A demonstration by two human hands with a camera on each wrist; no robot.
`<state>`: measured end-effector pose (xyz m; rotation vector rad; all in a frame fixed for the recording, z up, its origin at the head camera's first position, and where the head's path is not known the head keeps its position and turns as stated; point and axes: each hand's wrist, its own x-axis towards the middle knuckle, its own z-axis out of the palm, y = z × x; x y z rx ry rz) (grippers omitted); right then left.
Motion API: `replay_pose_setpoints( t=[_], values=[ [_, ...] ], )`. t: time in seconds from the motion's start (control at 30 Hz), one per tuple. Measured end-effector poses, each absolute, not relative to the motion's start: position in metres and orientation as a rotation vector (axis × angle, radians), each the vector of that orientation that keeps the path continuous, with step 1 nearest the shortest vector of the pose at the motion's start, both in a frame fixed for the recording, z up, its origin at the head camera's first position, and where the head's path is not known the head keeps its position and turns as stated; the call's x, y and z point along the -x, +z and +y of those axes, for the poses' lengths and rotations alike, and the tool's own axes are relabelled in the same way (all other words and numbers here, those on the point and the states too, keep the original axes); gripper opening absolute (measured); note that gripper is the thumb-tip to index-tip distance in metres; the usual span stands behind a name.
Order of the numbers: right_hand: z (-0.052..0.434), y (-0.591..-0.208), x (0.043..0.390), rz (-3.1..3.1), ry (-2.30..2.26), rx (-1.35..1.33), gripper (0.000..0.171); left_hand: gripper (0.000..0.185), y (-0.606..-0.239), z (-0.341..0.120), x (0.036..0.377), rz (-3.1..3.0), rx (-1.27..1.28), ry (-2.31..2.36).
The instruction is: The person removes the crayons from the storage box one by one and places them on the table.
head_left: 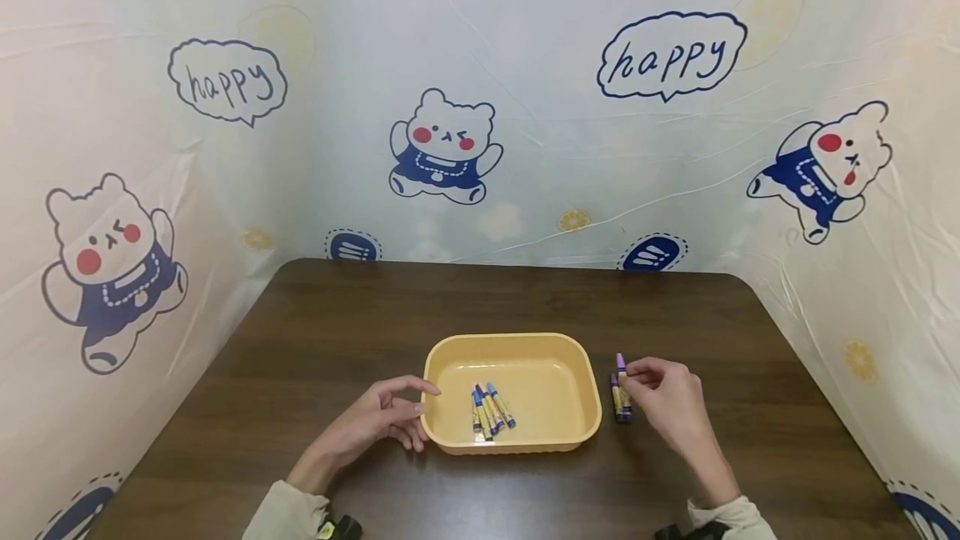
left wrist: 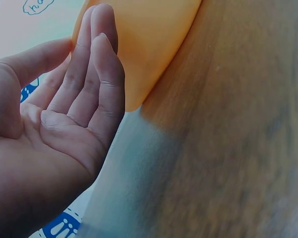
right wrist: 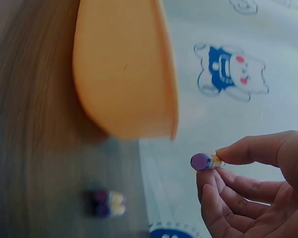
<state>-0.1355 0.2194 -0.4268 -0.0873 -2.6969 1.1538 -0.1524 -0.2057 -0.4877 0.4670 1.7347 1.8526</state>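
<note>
Left hand point(head_left: 382, 421) open, relaxed; right hand point(head_left: 670, 400) fingers pinched.

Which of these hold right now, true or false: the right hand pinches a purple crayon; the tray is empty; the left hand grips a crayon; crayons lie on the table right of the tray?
1. The right hand pinches a purple crayon. True.
2. The yellow tray is empty. False: several crayons in the tray lie in it.
3. The left hand has a grip on a crayon. False: it holds nothing and rests at the tray's left rim.
4. Crayons on the table lie right of the tray. True.
</note>
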Motion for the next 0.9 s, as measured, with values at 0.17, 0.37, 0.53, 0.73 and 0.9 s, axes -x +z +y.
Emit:
replay_pose_setpoints(
  t=[0.17,0.37,0.53,0.73,0.9],
  values=[
    [0.236,-0.439,0.141,-2.751,1.143,0.155,0.013,0.04,-0.487,-0.206,0.152,1.738,-0.462,1.851],
    [0.248,-0.452,0.149,-2.846,1.142,0.169,0.013,0.039,-0.488,-0.206,0.152,1.75,-0.46,1.842],
    [0.252,-0.463,0.156,-2.915,1.062,0.141,0.012,0.039,-0.489,-0.206,0.153,1.748,-0.463,1.84],
    [0.252,-0.473,0.162,-2.952,0.983,0.13,0.01,0.039,-0.489,-0.206,0.153,1.743,-0.473,1.844],
    [0.252,-0.475,0.162,-2.95,1.007,0.138,0.009,0.039,-0.489,-0.206,0.153,1.746,-0.469,1.843]
  ],
)
